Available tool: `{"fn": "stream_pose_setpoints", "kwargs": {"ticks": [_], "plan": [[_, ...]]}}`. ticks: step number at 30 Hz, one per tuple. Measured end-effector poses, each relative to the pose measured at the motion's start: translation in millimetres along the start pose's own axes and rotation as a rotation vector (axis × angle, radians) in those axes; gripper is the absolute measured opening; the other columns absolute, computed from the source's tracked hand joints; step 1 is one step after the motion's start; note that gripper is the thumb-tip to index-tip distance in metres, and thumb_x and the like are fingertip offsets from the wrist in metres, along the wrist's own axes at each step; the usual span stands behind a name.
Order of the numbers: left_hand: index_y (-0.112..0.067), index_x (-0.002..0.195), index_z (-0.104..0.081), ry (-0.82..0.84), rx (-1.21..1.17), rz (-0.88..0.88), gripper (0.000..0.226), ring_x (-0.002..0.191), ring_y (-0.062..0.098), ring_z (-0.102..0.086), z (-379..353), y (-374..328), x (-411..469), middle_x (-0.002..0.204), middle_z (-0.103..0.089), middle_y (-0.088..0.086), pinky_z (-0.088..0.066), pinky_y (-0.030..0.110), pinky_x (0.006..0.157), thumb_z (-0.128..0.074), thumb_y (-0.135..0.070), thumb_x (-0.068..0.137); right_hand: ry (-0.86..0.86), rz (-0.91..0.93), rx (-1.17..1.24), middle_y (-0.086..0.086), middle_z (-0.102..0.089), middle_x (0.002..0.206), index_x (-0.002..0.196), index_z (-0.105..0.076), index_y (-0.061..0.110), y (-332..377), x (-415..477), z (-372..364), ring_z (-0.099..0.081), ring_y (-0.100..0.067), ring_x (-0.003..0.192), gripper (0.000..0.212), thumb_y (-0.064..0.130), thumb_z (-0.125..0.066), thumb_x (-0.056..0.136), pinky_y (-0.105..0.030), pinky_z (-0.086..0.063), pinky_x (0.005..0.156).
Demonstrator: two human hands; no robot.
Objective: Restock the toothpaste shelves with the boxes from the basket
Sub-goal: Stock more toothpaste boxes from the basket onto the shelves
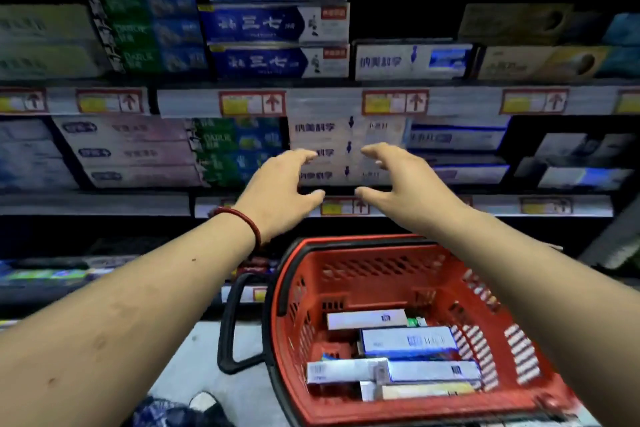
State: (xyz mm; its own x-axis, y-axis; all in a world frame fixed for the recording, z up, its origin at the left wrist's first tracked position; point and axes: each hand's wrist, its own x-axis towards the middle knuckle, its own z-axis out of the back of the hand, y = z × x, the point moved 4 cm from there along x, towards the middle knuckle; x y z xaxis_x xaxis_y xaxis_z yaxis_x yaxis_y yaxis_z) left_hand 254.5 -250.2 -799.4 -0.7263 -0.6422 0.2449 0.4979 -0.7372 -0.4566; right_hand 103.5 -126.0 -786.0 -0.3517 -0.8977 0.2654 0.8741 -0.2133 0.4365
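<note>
Red plastic basket (381, 269) sits low in front of the shelves, with several toothpaste boxes (408, 341) lying flat in its bottom. Left hand (277, 191) and right hand (405, 184) are raised side by side before the middle shelf (97, 203), fingers (375, 151) spread and released, grasping nothing. White stacked boxes (332, 128) stand on that shelf directly behind both hands; contact cannot be confirmed

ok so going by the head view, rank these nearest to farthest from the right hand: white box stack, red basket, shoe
1. white box stack, on the middle shelf, just ahead of the right hand
2. red basket, below the hand
3. shoe, bottom left
</note>
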Motion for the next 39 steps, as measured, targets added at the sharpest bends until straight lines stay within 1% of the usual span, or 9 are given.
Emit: {"fn": "stream_pose_setpoints", "kwargs": {"ticks": [3,7,12,17,23,28,32,36,39], "plan": [[-0.019,0.150,-0.044,0.080,0.002,-0.012,0.067,0.141,0.021,-0.045,-46.8,4.1,-15.6,0.152,-0.049,0.002,-0.036,0.034,0.117,-0.072,-0.035,0.091,0.065,-0.047,0.008,-0.003,-0.050,0.146,0.147,-0.045,0.020,-33.5,-27.5,-32.5,-0.051,-0.021,0.131,0.061,0.034,-0.070,0.093,-0.035,-0.042,0.106],[-0.014,0.143,-0.052,0.210,0.028,-0.049,0.066,0.132,0.024,-0.054,-113.2,11.6,-31.6,0.142,-0.059,0.007,-0.040,0.036,0.113,-0.074,-0.035,0.085,0.198,-0.126,-0.015,-0.006,-0.056,0.138,0.142,-0.050,0.015,-81.5,-57.9,-78.9,-0.053,-0.022,0.128,0.063,0.032,-0.076,0.087,-0.029,-0.038,0.107],[-0.013,0.145,-0.049,0.432,0.051,-0.021,0.067,0.133,0.028,-0.053,-193.9,25.2,-43.4,0.144,-0.056,0.010,-0.041,0.039,0.111,-0.072,-0.036,0.086,0.369,-0.255,-0.016,-0.008,-0.055,0.142,0.143,-0.050,0.016,-138.9,-85.3,-132.9,-0.052,-0.023,0.130,0.067,0.034,-0.078,0.085,-0.029,-0.038,0.108],[-0.009,0.142,-0.048,0.643,0.123,0.169,0.063,0.127,0.036,-0.054,-265.7,48.3,-42.2,0.137,-0.057,0.017,-0.046,0.039,0.104,-0.069,-0.035,0.087,0.490,-0.411,0.015,-0.007,-0.055,0.143,0.142,-0.049,0.017,-193.5,-96.7,-184.4,-0.058,-0.025,0.123,0.071,0.042,-0.079,0.083,-0.032,-0.045,0.103],[-0.006,0.113,-0.069,0.847,0.209,0.375,0.033,0.102,0.033,-0.068,-318.8,67.2,-21.3,0.114,-0.071,0.016,-0.053,0.031,0.078,-0.063,-0.031,0.092,0.615,-0.557,-0.020,-0.014,-0.060,0.132,0.133,-0.052,0.011,-248.4,-96.1,-244.6,-0.057,-0.032,0.118,0.063,0.041,-0.079,0.084,-0.028,-0.039,0.082],[-0.007,0.120,-0.069,0.965,0.277,0.453,0.031,0.099,0.029,-0.064,-352.4,82.7,-6.3,0.123,-0.069,0.015,-0.047,0.029,0.078,-0.055,-0.023,0.098,0.634,-0.660,-0.039,-0.014,-0.065,0.129,0.126,-0.059,0.009,-276.2,-88.2,-278.6,-0.060,-0.033,0.117,0.055,0.037,-0.079,0.083,-0.032,-0.048,0.093],[-0.006,0.124,-0.067,0.954,0.159,0.592,0.035,0.092,0.026,-0.057,-372.1,95.3,-10.4,0.119,-0.066,0.014,-0.046,0.029,0.082,-0.054,-0.024,0.097,0.646,-0.734,-0.002,-0.014,-0.068,0.123,0.118,-0.064,0.011,-285.8,-86.3,-299.0,-0.064,-0.032,0.112,0.045,0.033,-0.078,0.081,-0.031,-0.050,0.091],[0.000,0.131,-0.061,0.824,-0.049,0.781,0.039,0.116,0.034,-0.062,-384.8,106.8,-16.1,0.136,-0.061,0.021,-0.046,0.030,0.086,-0.046,-0.022,0.102,0.580,-0.829,0.054,-0.013,-0.069,0.116,0.112,-0.065,0.012,-292.6,-84.7,-310.1,-0.065,-0.033,0.106,0.037,0.032,-0.072,0.081,-0.031,-0.051,0.085],[0.006,0.132,-0.057,0.699,-0.259,0.966,0.043,0.126,0.046,-0.058,-380.6,111.8,-19.2,0.138,-0.057,0.029,-0.049,0.045,0.103,-0.044,-0.019,0.100,0.487,-0.958,0.217,-0.010,-0.065,0.097,0.097,-0.064,0.010,-294.2,-82.3,-303.3,-0.062,-0.031,0.093,0.028,0.030,-0.074,0.080,-0.030,-0.044,0.074]]}}
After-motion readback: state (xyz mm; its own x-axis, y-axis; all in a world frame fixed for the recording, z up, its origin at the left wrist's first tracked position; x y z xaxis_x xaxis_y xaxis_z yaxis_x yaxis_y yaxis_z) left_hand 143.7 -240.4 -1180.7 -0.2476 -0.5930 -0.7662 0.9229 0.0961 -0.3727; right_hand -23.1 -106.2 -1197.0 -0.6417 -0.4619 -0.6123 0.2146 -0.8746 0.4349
